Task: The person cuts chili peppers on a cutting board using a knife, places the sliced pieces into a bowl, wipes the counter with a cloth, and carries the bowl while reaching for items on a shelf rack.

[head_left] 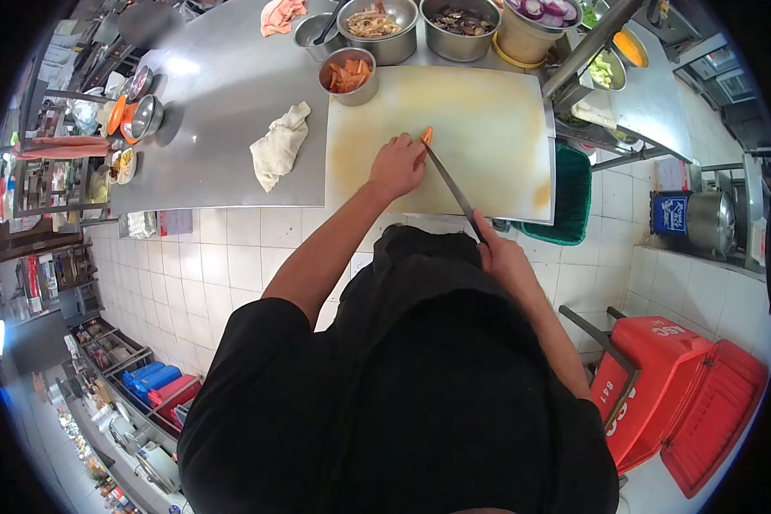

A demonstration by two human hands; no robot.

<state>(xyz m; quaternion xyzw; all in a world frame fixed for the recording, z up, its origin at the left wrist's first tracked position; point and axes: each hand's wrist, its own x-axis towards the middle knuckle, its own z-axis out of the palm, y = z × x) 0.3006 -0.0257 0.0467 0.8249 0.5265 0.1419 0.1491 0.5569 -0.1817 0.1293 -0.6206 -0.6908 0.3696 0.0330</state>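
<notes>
My right hand point(507, 257) is wrapped round the handle of a long kitchen knife point(452, 187). Its blade runs up and left across the white cutting board point(488, 111), with the tip beside my left hand point(398, 167). The left hand rests on the board with fingers curled down; whatever lies under them is hidden. Right by its fingertips and the knife tip is a small orange-red vegetable piece point(427, 135). A steel bowl point(348, 96) of similar cut orange-red pieces point(349, 75) stands on the board's upper left corner.
Behind the board stand steel bowls point(394, 51) of cut ingredients and a tub of red onions point(540, 13). A crumpled white cloth point(280, 146) lies left. A green bin point(574, 193) sits below the board's right edge; a red bin point(660, 368) stands at lower right.
</notes>
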